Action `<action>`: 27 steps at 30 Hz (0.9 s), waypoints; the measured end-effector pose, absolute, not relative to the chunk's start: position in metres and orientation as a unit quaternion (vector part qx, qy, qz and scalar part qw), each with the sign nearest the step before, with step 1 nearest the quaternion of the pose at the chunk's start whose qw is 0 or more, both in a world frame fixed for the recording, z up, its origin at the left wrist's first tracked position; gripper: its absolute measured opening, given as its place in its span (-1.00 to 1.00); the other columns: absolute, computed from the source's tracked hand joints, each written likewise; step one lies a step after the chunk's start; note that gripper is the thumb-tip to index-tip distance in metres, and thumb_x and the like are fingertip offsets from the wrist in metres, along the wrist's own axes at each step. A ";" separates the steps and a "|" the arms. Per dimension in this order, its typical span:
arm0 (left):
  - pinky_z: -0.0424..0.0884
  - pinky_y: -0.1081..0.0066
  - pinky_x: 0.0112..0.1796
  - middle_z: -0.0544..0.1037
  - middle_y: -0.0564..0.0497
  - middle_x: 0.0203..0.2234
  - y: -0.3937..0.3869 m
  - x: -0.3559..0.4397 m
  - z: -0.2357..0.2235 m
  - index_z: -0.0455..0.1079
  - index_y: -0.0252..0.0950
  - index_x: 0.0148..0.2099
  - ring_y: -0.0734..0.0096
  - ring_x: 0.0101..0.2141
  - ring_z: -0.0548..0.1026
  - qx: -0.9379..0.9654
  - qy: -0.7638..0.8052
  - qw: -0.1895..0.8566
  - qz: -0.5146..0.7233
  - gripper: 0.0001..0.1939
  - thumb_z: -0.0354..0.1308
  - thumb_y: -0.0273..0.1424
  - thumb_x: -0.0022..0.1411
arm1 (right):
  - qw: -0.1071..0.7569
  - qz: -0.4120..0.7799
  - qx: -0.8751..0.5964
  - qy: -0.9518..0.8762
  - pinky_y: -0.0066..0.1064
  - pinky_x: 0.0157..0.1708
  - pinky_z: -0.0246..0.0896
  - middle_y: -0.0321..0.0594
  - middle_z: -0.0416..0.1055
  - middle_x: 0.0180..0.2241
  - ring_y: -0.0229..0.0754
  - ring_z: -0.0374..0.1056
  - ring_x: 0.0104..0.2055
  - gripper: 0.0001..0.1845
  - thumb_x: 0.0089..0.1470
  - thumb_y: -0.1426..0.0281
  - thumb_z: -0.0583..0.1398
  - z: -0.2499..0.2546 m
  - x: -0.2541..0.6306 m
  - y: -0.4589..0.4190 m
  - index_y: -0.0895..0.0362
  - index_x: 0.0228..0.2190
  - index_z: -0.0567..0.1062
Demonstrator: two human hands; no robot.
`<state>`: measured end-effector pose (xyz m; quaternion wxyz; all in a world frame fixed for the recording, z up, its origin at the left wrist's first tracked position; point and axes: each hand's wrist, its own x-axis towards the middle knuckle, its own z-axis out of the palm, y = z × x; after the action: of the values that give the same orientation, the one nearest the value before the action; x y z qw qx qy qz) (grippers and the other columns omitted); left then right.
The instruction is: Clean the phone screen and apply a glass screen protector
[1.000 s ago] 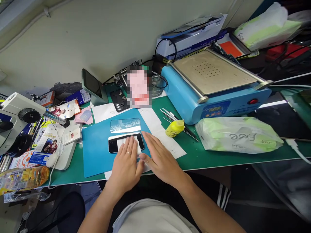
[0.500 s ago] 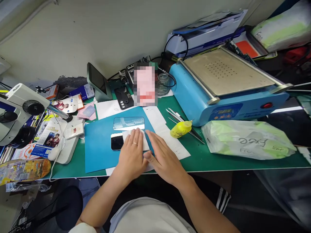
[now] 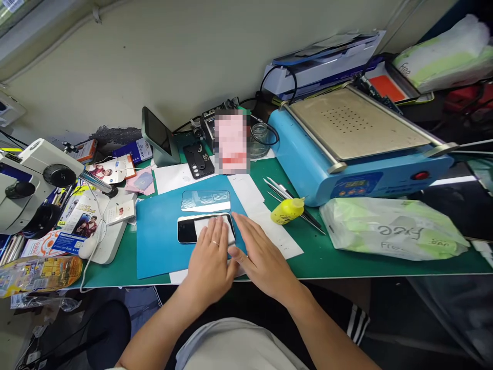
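Observation:
A phone [image 3: 186, 231] lies face up on the blue mat [image 3: 157, 257]. My left hand [image 3: 211, 259], with a ring on one finger, presses its straight fingers flat onto a folded white wipe [image 3: 201, 224] that covers part of the phone's screen. At the phone's right end, my right hand [image 3: 262, 252] rests with fingers stretched out and thumb apart, gripping nothing; whether it touches the phone's edge I cannot tell. Just beyond the phone lies a clear glass screen protector [image 3: 206, 200].
A blue heating plate machine [image 3: 304, 164] stands at the right, behind a wipes pack [image 3: 393, 228]. Nearer are a yellow bottle [image 3: 287, 211] and tweezers [image 3: 313, 221]. At left stands a microscope [image 3: 50, 180]. A black phone case [image 3: 198, 161] lies behind the mat.
The wipe under my left hand now lies within the phone's outline, and more of the phone's top edge and right end shows. The whole view has shifted slightly downward.

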<state>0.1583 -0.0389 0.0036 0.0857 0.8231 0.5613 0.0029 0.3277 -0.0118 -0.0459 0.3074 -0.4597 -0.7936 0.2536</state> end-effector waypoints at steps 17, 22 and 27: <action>0.18 -0.01 0.38 -0.03 -0.19 0.49 -0.040 0.150 0.008 -0.08 -0.39 0.54 0.08 0.48 -0.06 0.824 0.559 0.090 0.000 -0.35 -0.26 -0.14 0.59 | 0.323 0.257 -0.459 -0.787 0.10 0.31 0.27 0.06 0.15 0.42 0.12 0.08 0.46 -0.08 0.36 -0.04 0.06 -0.043 0.328 -0.013 0.01 0.48 -0.25; 0.07 -0.03 0.42 -0.07 -0.24 0.50 -0.013 0.159 0.009 -0.09 -0.48 0.53 0.03 0.49 -0.14 0.834 0.540 0.109 -0.024 -0.27 -0.19 -0.08 0.57 | 0.322 0.259 -0.462 -0.785 0.09 0.31 0.26 0.08 0.11 0.43 0.13 0.09 0.46 -0.08 0.34 -0.03 0.09 -0.041 0.330 -0.013 0.01 0.47 -0.20; 0.09 0.00 0.42 -0.09 -0.16 0.51 -0.038 0.145 0.010 -0.20 -0.35 0.56 0.11 0.49 -0.14 0.842 0.526 0.113 -0.021 -0.31 -0.21 -0.11 0.58 | 0.317 0.266 -0.459 -0.786 0.08 0.28 0.31 0.06 0.15 0.42 0.12 0.12 0.45 -0.07 0.34 -0.03 0.09 -0.039 0.332 -0.013 0.00 0.48 -0.22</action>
<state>0.1446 -0.0381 0.0102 0.1133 0.8424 0.5263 -0.0213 0.3318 -0.0130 -0.0386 0.3174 -0.4594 -0.7858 0.2659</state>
